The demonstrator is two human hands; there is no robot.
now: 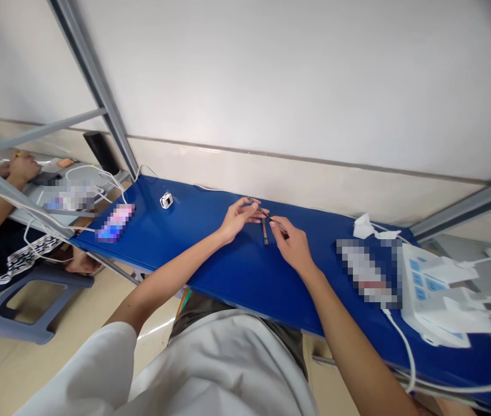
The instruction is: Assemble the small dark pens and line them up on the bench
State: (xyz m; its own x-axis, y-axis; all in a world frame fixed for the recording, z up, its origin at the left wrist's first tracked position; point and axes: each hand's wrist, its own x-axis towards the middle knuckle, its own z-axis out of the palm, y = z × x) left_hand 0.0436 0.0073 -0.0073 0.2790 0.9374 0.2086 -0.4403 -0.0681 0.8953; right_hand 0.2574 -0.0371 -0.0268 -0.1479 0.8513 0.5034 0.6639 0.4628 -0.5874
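Note:
My left hand (237,219) and my right hand (291,242) are close together over the blue desk (228,266). Between them runs a thin dark pen-like stick (264,214), slanting down to the right. The left fingers pinch its upper left end, and the right fingers are closed round its lower right part. Just below the stick, between both hands, a second short dark stick (265,232) with a reddish-brown middle points toward me. Its upper end is partly hidden, so whether it touches the left fingers is unclear.
On the desk's left are a small white case (166,200) and a blurred phone (115,222). To the right lie crumpled tissue (363,226), another pixelated item (369,271) and a white power strip (423,289) with cables. A person sits by a neighbouring desk at left.

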